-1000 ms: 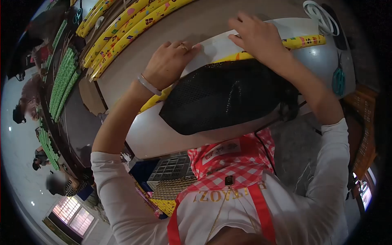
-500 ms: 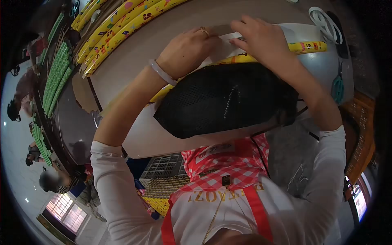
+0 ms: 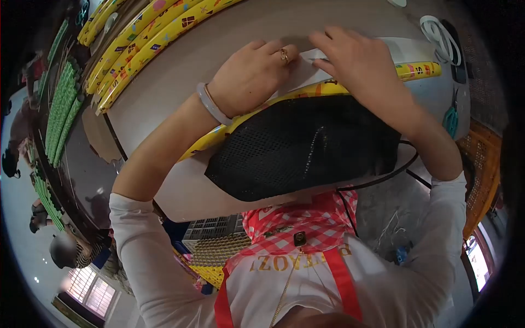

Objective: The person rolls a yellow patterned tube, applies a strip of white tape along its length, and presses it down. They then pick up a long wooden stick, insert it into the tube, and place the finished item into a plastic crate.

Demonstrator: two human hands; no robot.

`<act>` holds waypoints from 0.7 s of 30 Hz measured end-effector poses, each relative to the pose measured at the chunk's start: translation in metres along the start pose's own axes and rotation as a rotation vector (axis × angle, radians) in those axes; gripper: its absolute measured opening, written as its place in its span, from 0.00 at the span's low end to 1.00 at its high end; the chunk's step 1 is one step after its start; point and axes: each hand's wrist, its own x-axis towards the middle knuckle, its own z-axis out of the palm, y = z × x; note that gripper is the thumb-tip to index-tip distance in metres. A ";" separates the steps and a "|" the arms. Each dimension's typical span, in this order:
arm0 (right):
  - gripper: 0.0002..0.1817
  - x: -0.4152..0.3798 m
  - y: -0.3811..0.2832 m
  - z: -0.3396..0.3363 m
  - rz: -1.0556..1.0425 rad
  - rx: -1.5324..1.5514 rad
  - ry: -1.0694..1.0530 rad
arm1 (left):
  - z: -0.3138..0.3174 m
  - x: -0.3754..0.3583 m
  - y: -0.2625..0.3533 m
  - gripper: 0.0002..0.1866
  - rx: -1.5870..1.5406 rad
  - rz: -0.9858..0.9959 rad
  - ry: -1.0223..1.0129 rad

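Observation:
Both my hands are at a white sheet (image 3: 309, 76) on the table, just beyond a long yellow printed roll (image 3: 418, 71). My left hand (image 3: 254, 74), with a ring and a pale bangle, is curled with its fingertips pinched at the sheet's left end; they are partly hidden. Opposite it, my right hand (image 3: 358, 63) hovers at or touches the sheet, thumb and forefinger apart. A black perforated bag-like object (image 3: 301, 150) lies nearer my body and covers part of the roll. A black cord (image 3: 383, 177) runs from it at the right.
Several yellow printed rolls (image 3: 147, 46) lie at the upper left, with green rolls (image 3: 60, 115) on a farther table. White looped strap (image 3: 437, 38) and teal-handled scissors (image 3: 451, 117) are at the right. A grey crate (image 3: 210, 229) stands below the table edge. People are at the far left.
My left hand has turned slightly and moved closer to my right hand. My right hand has shifted a little, its fingers more spread. The view has tilted slightly.

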 end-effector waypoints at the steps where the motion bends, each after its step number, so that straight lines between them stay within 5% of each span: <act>1: 0.15 -0.001 0.000 -0.005 -0.002 -0.005 -0.009 | 0.000 0.000 0.000 0.13 0.017 0.006 -0.017; 10: 0.13 -0.016 0.028 -0.013 0.099 0.216 -0.177 | 0.004 -0.005 -0.005 0.20 -0.011 -0.002 -0.033; 15: 0.19 -0.023 0.050 -0.011 0.128 0.595 -0.204 | 0.004 -0.006 -0.005 0.21 -0.047 -0.023 -0.046; 21: 0.13 -0.023 0.074 -0.024 0.188 0.601 -0.354 | 0.000 -0.007 -0.004 0.23 -0.038 -0.005 -0.062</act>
